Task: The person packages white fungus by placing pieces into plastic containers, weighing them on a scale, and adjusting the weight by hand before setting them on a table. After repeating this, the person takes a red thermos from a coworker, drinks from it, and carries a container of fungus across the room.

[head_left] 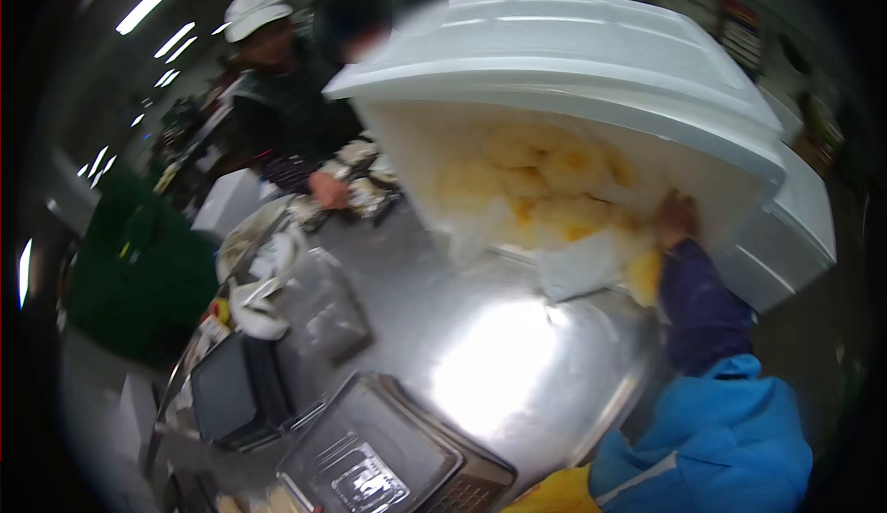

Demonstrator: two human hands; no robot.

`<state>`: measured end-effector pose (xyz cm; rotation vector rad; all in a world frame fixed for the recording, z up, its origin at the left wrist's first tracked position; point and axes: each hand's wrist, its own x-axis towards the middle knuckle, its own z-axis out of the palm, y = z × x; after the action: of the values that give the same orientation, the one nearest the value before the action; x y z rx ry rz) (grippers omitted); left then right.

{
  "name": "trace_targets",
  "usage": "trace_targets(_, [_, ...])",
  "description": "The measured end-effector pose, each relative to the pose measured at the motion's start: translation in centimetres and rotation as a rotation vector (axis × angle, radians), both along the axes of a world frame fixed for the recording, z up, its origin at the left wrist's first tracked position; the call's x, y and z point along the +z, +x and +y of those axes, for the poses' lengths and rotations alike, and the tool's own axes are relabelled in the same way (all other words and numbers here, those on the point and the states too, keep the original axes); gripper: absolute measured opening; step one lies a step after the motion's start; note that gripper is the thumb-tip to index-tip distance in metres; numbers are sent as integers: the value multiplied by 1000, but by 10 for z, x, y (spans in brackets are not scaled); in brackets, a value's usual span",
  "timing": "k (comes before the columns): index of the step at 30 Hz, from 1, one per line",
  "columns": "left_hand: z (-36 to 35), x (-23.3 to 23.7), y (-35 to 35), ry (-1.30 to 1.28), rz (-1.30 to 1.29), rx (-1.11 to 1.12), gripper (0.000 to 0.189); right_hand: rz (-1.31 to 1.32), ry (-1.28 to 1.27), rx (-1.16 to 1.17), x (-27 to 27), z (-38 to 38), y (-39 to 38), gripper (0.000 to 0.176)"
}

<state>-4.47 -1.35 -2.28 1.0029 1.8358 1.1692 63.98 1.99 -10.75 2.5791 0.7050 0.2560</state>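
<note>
A large white tub is tipped on its side over the steel table, its mouth facing me. Inside lie several round, pale yellow, fluffy-looking pieces, too blurred to name. My right hand reaches into the tub at its right inner wall, close to the pieces; its fingers look stretched out, though blurred. Below the pieces, a whitish plastic sheet hangs over the tub's lip. One yellow piece is beside my right wrist at the lip. My left hand is not in view.
A scale stands on the steel table in front. To its left are a black tray, a clear plastic bag and white bags. Across the table, a person in a white cap handles silvery packets.
</note>
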Motion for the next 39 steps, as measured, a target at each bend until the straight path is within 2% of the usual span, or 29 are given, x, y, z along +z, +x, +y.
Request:
trace_targets(1, [-1, -2, -3, -3, 11, -117, 46, 38, -97, 42, -15, 0, 15, 55])
trace_targets(2, [-1, 9, 8, -19, -17, -101, 46, 76, -189, 89, -31, 0, 30, 51])
trace_targets(5, [-3, 6, 0, -64, 39, -123, 43, 70, 117, 39, -74, 7, 73, 49])
trace_targets(9, [-6, -2, -2, -50, 11, -35, 41, 63, 242, 191, -103, 3, 129, 34])
trace_targets(12, [-2, 17, 10, -115, -38, -72, 41, 79, 538, 252, -190, -1, 231, 32])
trace_targets(13, [-4, 13, 8, -110, -45, -52, 41, 53, 632, 322, -200, 6, 244, 32])
trace_targets(14, [-3, 8, 1, -126, -31, -83, 42, -55, 656, 324, -206, 7, 258, 30])
trace_targets(15, [-3, 5, -2, -146, -12, -117, 43, -48, 658, 338, -192, 11, 249, 30])
trace_targets(17, [-2, 3, -4, -104, 40, -108, 44, -860, 498, 419, -166, 16, 224, 25])
trace_targets(18, [-1, 0, -7, -86, 33, -114, 44, -854, 497, 422, -163, 21, 237, 25])
trace_targets(19, [-2, -2, -8, -68, 22, -120, 45, -737, 594, 431, -139, 20, 228, 25])
trace_targets(21, [0, 3, -5, -58, 2, -121, 46, -380, 908, 432, -59, 30, 161, 25])
trace_targets(23, [-1, 4, -6, -199, -40, -109, 46, -107, 1104, 480, 12, 42, 89, 27])
trace_targets(24, [0, -5, -9, -200, -52, -99, 46, -110, 1149, 569, -1, 50, 89, 27])
trace_targets(26, [1, -31, -17, 4, -179, -40, 39, -109, 1222, 754, -24, 67, 85, 28])
trace_targets(27, [-1, -35, -16, -3, -191, -24, 39, 486, 1428, 727, 18, 65, -1, 24])
trace_targets(28, [0, -34, -15, -16, -194, -40, 40, 1005, 1655, 532, 65, 64, -93, 21])
trace_targets(30, [0, -33, -11, -15, -222, -57, 41, 1530, 1443, 418, 87, 67, -177, 21])
trace_targets(31, [-2, -35, -10, -18, -235, -45, 41, 1519, 1367, 501, 80, 74, -207, 22])
trace_targets(33, [-2, -38, -11, -9, -290, -79, 41, 1469, 1192, 813, 97, 79, -286, 27])
trace_targets(34, [-3, -38, -11, -8, -298, -68, 41, 1532, 1104, 927, 105, 79, -318, 28])
trace_targets(37, [-4, -38, -11, 0, -317, -85, 40, 1564, 1052, 1441, 111, 81, -411, 31])
trace_targets(39, [-3, -40, -10, 3, -325, -95, 39, 1315, 921, 1778, 114, 70, -464, 30])
